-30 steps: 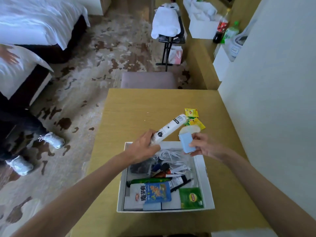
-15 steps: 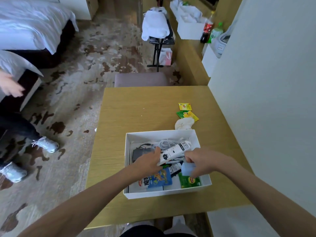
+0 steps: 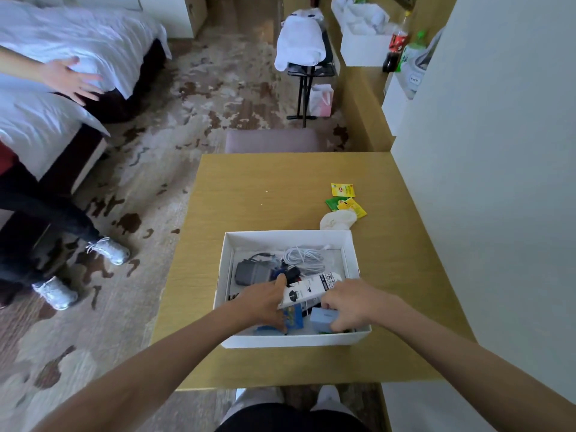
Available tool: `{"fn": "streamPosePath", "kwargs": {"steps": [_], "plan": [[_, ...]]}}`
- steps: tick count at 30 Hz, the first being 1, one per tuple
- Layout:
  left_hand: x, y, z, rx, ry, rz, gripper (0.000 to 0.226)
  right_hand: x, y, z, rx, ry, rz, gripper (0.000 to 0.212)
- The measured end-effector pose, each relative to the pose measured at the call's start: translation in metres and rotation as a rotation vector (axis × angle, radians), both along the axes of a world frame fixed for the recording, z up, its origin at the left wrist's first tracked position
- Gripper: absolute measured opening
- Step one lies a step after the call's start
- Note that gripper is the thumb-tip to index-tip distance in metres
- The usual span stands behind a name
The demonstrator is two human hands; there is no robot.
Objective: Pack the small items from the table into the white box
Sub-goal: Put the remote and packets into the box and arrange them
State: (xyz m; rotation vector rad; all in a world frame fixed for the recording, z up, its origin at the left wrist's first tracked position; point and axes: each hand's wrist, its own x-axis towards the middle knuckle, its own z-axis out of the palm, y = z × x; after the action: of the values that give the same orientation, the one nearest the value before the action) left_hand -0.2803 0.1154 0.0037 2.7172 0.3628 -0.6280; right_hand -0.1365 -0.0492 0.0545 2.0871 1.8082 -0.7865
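Head cam view, starting closest: both bare forearms reach forward into the white box (image 3: 296, 340), which sits on the near half of the wooden table (image 3: 265, 198), a bit right of centre. The left hand (image 3: 265, 302) has its fingers wrapped round the lower end of a white tube with black print (image 3: 311, 289), and the tube angles up and to the right, low over the stuff already in the box. The right hand (image 3: 352, 302) is curled around a small light blue block (image 3: 324, 318) and has it down inside the near right corner. Under the hands there's a blue packet (image 3: 293, 316), mostly hidden. Further back in the box are a grey power adapter (image 3: 249, 272) on the left and a coiled white cable (image 3: 300, 255) by the far wall. Just past the box's far right corner there's a crumpled white thing (image 3: 338, 220), can't tell what it is. Beyond that are a green tea bag sachet (image 3: 333, 203) overlapped by a yellow sachet (image 3: 353, 207), then another yellow tea sachet (image 3: 342, 189) lying apart. Past the table edge is a mauve stool (image 3: 274, 141), and further off a folding rack with white towels (image 3: 299, 42). Off to the left, another person's spread hand (image 3: 70, 79) is over the bed (image 3: 78, 35).
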Motion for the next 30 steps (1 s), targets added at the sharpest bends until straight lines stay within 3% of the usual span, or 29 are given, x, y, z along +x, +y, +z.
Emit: {"fn": "streamPosePath", "kwargs": {"steps": [9,17,21,30], "plan": [[-0.002,-0.013,0.001,0.137,-0.048,-0.042,0.078,0.007,-0.009,0.002,0.038,0.079,-0.048,0.026],[0.001,-0.001,0.016,0.074,-0.064,0.022,0.06,0.006,-0.01,-0.003,0.031,0.159,-0.105,0.026],[-0.001,0.008,0.021,0.026,-0.113,0.062,0.065,-0.001,-0.005,-0.008,0.047,0.195,-0.118,0.021],[0.002,0.017,0.024,0.053,-0.152,0.04,0.051,-0.02,0.014,-0.031,0.0,0.339,-0.185,0.029]]}}
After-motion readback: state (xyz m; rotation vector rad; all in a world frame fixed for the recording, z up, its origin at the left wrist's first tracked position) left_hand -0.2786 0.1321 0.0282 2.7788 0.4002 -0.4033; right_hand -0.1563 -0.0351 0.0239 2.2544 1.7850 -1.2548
